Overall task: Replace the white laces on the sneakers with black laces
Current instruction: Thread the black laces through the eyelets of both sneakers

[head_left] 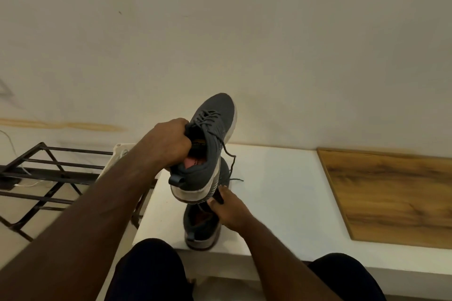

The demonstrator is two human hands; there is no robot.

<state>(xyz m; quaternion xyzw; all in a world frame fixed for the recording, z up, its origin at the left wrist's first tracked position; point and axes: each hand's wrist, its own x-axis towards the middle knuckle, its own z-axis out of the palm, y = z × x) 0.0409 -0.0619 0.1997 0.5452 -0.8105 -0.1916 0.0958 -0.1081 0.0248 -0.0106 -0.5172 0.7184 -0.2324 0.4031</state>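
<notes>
Here, nearest, two dark-clad knees [149, 273] frame the view. Two grey sneakers show. The right grip [228, 210] curls its fingers around the tongue and collar of the lower sneaker [201, 230], which stands on the white worktop [276, 193]. Above and just left of it, the left grip [171, 144] clasps the collar of the raised sneaker [210, 134], held toe-up over the lower one and hiding its front. Dark laces [208, 117] cross the raised sneaker; one loose end [232, 166] dangles. Right of both grips lies one wooden board [391, 193]. Left of them stands one black metal rack [46, 173]. A pale wall [244, 32] rises beyond.
</notes>
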